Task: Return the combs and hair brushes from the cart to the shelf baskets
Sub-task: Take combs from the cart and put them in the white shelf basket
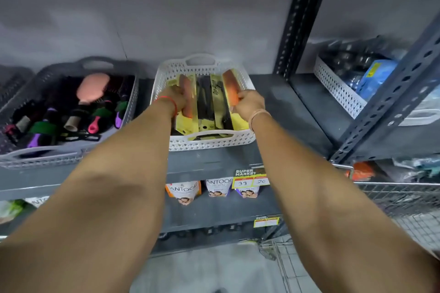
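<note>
A white perforated basket [209, 143] sits on the grey shelf, holding packaged combs on yellow cards [207, 102]. My left hand [176, 98] is inside the basket's left side, closed on an orange comb [188, 93]. My right hand [248, 102] is at the basket's right side, closed on a second orange comb [231, 89]. Both arms reach forward over the shelf edge. A grey basket [47, 154] to the left is full of hair brushes, among them a pink paddle brush [91, 88].
Another white basket [338, 88] with blue packets stands on the right shelf bay behind a slotted metal upright [300, 19]. The wire cart [404, 197] is at lower right. Product packs [219, 188] and price tags [251, 179] line the shelf below.
</note>
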The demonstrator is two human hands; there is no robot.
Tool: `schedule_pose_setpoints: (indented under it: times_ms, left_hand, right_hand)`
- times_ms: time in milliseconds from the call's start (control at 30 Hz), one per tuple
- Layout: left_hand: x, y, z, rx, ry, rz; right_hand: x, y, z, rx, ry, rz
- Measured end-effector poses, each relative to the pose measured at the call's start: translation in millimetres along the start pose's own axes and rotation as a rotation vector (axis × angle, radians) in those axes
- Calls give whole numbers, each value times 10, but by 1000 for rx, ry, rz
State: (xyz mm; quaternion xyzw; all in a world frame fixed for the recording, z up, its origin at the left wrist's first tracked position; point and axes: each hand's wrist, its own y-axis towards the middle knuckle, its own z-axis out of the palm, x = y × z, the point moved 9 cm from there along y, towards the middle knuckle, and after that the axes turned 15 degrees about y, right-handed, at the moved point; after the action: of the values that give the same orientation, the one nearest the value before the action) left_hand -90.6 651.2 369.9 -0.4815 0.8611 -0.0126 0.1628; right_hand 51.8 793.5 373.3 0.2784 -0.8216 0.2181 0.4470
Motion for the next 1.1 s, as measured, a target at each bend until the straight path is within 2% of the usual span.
schedule_pose_setpoints:
  times_ms: [133,200,300,333,400,467,533,600,667,767,867,933,1000,1100]
  left_hand:
    - [141,75,209,96,449,-26]
    - [171,94,201,88,468,-32]
    - [130,13,157,59,225,14]
    - [131,-41,97,37,105,42]
    - [198,-172,-250,-129,-182,94]
    - [567,-296,-711,-299,-385,26]
    - [1079,-471,-1161,-460,-588,-31]
    - [1738,-795,-1495,-646,-826,-72]
    - [2477,-1155,-1610,-751,-840,-146]
    - [3584,-1716,-1450,-785,-804,-334]
    - [4683,-2152,-938,-663,-794,-541]
    - [5339,-2438,-457,-551,-795,-676]
    - [5780,-2666,35,-413,-770,-781]
    - [6238,-2926,647,-235,-740,-890]
  right_hand:
    - [-92,36,127,42,-250,17]
    - [-116,29,197,77,-368,32]
    - [-85,5,184,72,-413,27]
    - [14,-10,177,45,-407,-40]
    - [311,-83,178,-53,-362,-229]
    - [737,-232,298,-128,-184,-387]
    - [1261,-466,614,-97,-1,-546]
    - [1804,-855,1098,6,155,-698]
    - [2216,-1303,1684,136,307,-768]
    - [2449,-1901,2831,468,322,-658]
    - [2272,-2565,4091,852,159,-454]
    - [2065,-3006,4761,1025,65,-377]
    - [1789,-3262,5196,1120,2,-287]
    - [1320,-3371,5708,1174,-103,-135]
